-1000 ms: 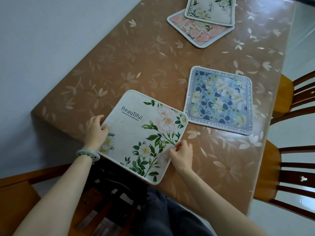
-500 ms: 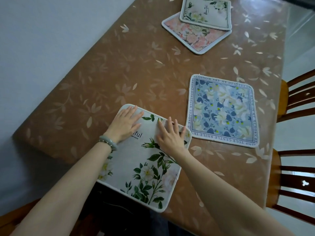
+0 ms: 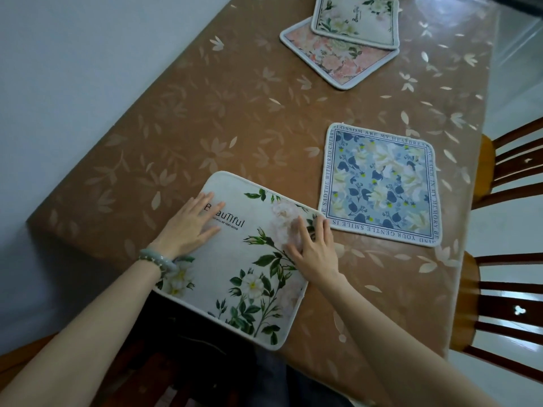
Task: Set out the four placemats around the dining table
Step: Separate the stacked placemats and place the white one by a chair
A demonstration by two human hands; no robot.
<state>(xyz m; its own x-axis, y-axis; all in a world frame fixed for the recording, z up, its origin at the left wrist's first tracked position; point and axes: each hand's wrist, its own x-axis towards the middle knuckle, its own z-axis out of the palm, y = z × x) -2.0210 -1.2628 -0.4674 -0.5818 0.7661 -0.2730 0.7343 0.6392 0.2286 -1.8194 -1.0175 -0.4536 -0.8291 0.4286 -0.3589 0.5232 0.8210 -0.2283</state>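
Note:
A white placemat [image 3: 249, 259] printed with green leaves and the word "Beautiful" lies at the near end of the brown table [image 3: 205, 118], its near edge hanging past the table's rim. My left hand [image 3: 188, 227] rests flat on its left part, fingers spread. My right hand [image 3: 311, 248] presses flat on its right corner. A blue flowered placemat [image 3: 382, 186] lies to the right, by the right edge. Far off, a white flowered placemat [image 3: 357, 20] lies partly on top of a pink one [image 3: 338, 61].
Two wooden chairs stand along the table's right side, one [image 3: 511, 163] level with the blue mat and one [image 3: 505, 312] nearer. A pale wall [image 3: 73, 69] runs along the table's left edge. A wooden chair seat [image 3: 23, 356] shows at the bottom left.
Both hands have gone from gripping the white placemat's near edges to lying flat on top of it. The mat has slid a little farther onto the table.

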